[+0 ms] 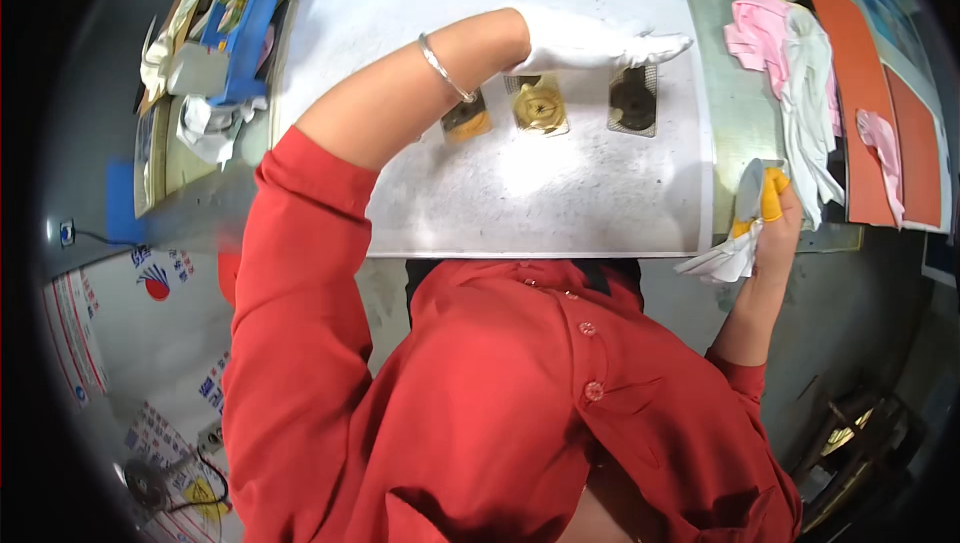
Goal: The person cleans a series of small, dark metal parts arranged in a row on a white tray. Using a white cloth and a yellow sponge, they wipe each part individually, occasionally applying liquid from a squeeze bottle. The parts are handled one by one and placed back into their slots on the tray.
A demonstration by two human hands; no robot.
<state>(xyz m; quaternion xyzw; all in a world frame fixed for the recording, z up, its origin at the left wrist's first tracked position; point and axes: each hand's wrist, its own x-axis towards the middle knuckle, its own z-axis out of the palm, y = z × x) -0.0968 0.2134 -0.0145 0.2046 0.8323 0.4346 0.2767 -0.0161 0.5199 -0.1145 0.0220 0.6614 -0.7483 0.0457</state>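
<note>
My left hand [610, 45], in a white glove, reaches across the white sheet with its fingers stretched out to the right. Just below it lie a gold round metal piece [540, 108] and a dark round piece on a mesh-like rectangular backing [633, 101]. Another dark and orange piece [466, 123] is partly covered by my forearm. At the table's right edge my right hand [778, 208], with yellow finger covers, is closed on a white cloth [728, 259]. A grey, rounded, shiny piece [751, 185] shows at its fingertips; its kind is unclear.
The white sheet [450, 213] covers the middle of the table. Pink cloth [760, 38] and white cloth [808, 103] lie on the right beside orange mats [850, 83]. To the left stand a blue rack [238, 53] and crumpled white paper [208, 130].
</note>
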